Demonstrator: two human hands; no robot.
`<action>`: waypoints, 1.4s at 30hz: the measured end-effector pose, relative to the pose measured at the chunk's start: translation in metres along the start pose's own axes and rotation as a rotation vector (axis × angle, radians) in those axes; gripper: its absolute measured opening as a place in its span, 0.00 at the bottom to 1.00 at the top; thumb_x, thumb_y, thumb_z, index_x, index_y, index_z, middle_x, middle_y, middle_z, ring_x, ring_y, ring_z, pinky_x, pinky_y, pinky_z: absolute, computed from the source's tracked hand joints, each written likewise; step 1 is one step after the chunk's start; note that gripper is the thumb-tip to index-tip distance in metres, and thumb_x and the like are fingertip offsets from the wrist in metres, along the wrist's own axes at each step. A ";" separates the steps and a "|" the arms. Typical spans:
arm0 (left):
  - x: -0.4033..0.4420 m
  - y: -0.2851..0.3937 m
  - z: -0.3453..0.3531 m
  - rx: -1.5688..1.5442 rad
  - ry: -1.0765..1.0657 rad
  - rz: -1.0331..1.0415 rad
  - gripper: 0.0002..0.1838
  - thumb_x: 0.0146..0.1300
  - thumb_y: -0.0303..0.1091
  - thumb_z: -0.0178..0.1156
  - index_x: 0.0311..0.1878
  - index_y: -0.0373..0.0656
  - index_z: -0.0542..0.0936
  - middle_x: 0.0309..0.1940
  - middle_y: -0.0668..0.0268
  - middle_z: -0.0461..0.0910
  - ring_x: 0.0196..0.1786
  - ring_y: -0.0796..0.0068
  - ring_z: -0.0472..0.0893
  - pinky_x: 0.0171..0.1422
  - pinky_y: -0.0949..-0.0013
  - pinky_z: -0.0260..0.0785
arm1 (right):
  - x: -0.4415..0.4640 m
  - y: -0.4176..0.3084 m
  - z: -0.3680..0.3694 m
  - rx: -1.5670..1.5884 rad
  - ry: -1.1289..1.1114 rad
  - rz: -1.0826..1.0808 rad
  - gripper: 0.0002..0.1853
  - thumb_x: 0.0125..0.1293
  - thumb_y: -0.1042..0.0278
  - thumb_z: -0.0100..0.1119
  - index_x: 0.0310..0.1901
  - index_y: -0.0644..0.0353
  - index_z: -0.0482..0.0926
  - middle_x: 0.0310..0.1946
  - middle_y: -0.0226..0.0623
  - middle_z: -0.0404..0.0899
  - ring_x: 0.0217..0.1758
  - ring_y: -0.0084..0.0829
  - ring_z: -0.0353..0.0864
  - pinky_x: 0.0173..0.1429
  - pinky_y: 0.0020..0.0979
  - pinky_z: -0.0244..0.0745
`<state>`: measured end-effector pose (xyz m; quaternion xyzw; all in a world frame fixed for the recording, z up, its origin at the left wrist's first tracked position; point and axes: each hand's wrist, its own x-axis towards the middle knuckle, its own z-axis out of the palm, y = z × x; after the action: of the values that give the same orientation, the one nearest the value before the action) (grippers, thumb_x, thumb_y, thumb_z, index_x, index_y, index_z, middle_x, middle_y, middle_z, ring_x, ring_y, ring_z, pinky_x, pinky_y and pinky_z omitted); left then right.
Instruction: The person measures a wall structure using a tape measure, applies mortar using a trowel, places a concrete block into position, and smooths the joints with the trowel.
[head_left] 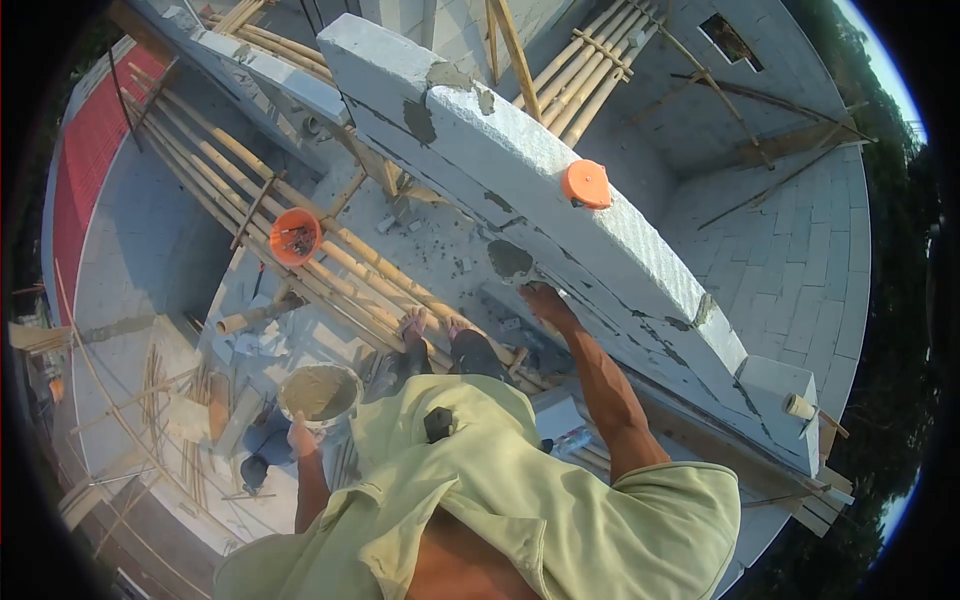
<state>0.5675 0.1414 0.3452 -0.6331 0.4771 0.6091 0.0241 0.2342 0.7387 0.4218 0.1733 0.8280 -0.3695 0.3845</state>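
My left hand grips the near rim of a pale bucket and holds it out to my left. Wet grey mortar fills much of it. My right arm reaches forward to the face of a light grey block wall; the right hand looks closed there, low on that face. What it holds, if anything, is hard to make out. Just beyond its fingers is a round dark grey patch of mortar. Smears of mortar mark the joints between the blocks.
My bare feet stand on bamboo poles high above the floor. An orange bucket sits on the poles ahead. On the wall top lies an orange round object. A person is below, partly hidden by the bucket.
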 end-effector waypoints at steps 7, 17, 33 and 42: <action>-0.093 -0.047 -0.025 -0.239 0.102 0.165 0.22 0.71 0.50 0.62 0.59 0.46 0.80 0.52 0.66 0.84 0.48 0.68 0.84 0.44 0.61 0.76 | 0.097 0.014 0.042 0.225 0.072 -0.027 0.24 0.73 0.45 0.55 0.35 0.62 0.78 0.21 0.37 0.76 0.18 0.32 0.76 0.25 0.39 0.73; -0.170 -0.154 -0.017 -0.475 0.472 0.018 0.26 0.69 0.50 0.67 0.63 0.46 0.78 0.51 0.65 0.82 0.45 0.65 0.82 0.47 0.58 0.78 | 0.036 -0.001 0.018 0.246 0.054 -0.142 0.22 0.77 0.46 0.51 0.34 0.58 0.76 0.20 0.32 0.72 0.18 0.29 0.72 0.22 0.37 0.69; -0.182 -0.329 -0.046 -0.641 0.392 -0.232 0.27 0.67 0.56 0.67 0.62 0.52 0.76 0.54 0.69 0.81 0.55 0.69 0.77 0.55 0.53 0.70 | -0.022 -0.068 -0.009 0.119 -0.006 -0.202 0.12 0.69 0.61 0.65 0.36 0.61 0.77 0.23 0.33 0.74 0.16 0.29 0.72 0.19 0.37 0.68; -0.175 -0.357 -0.054 -0.742 0.447 -0.188 0.23 0.68 0.50 0.68 0.56 0.44 0.81 0.42 0.66 0.84 0.39 0.70 0.83 0.34 0.65 0.74 | -0.045 -0.130 -0.013 0.075 0.132 -0.500 0.12 0.69 0.60 0.65 0.37 0.59 0.75 0.21 0.29 0.72 0.17 0.27 0.74 0.20 0.33 0.70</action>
<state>0.8686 0.4026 0.3018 -0.7556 0.1601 0.5825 -0.2533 0.1825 0.6610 0.5242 0.0012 0.8540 -0.4715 0.2199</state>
